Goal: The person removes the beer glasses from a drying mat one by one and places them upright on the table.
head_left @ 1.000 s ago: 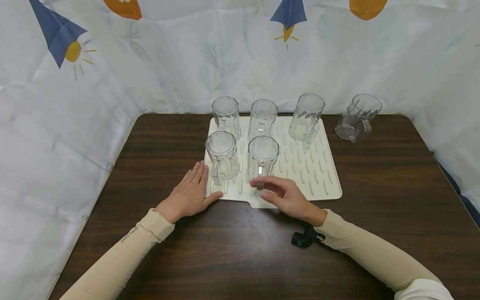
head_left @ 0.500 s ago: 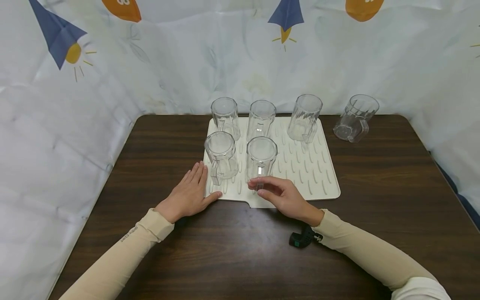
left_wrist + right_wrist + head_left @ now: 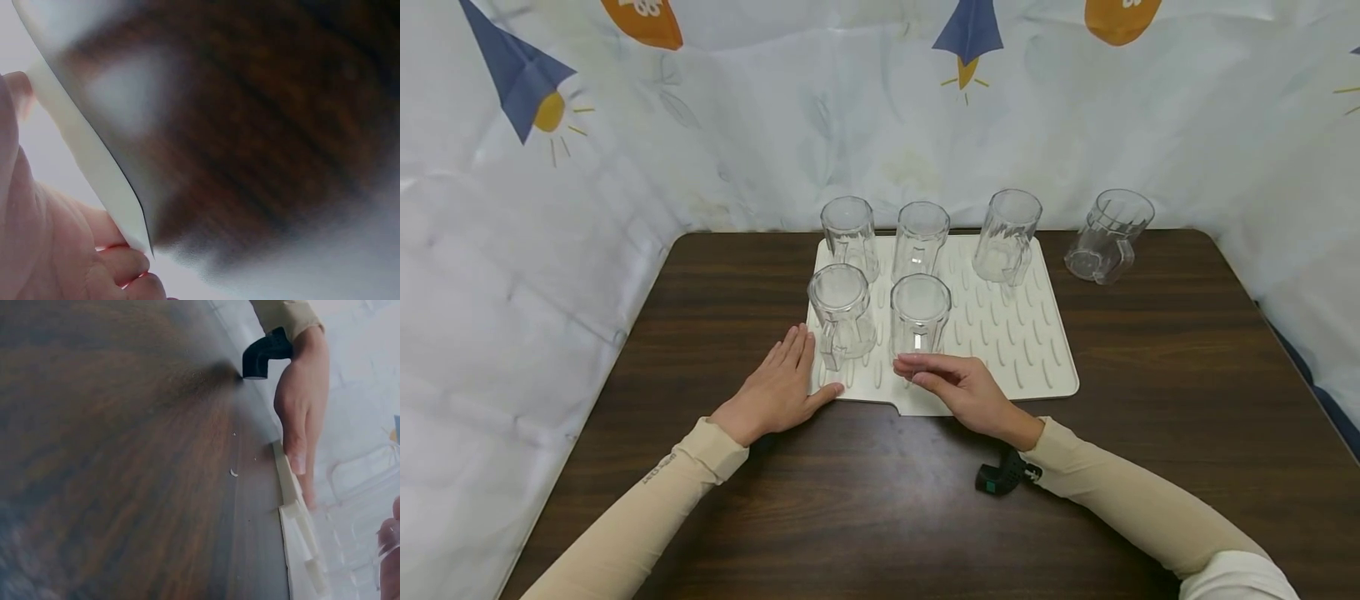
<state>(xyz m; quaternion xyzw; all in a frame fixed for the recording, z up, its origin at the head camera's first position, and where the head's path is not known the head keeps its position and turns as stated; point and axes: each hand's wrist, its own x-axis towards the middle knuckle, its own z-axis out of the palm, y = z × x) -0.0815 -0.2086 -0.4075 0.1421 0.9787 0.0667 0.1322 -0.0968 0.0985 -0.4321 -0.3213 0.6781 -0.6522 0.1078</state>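
Observation:
My right hand (image 3: 973,396) pinches the handle of a clear glass mug (image 3: 920,312) in the front row of a white ridged drying mat (image 3: 1030,367). The fingers lie over the handle and hide most of it. In the right wrist view only that hand's fingertips (image 3: 390,550) show, at the right edge. My left hand (image 3: 777,387) rests with straight fingers on the mat's front left corner, thumb along the front edge. Beside it stands another glass mug (image 3: 842,312), untouched. In the left wrist view the left hand (image 3: 56,244) lies against the pale mat edge (image 3: 103,162).
Behind stand three more glass mugs on the mat, at left (image 3: 850,237), middle (image 3: 920,242) and right (image 3: 1007,237). One glass mug (image 3: 1108,237) stands on the dark wooden table (image 3: 1187,350) right of the mat. A white patterned curtain (image 3: 820,117) hangs behind.
My right thumb and fingers have drawn closer together on the front mug's handle. The left hand and the mugs hold their places; the head view has shifted slightly.

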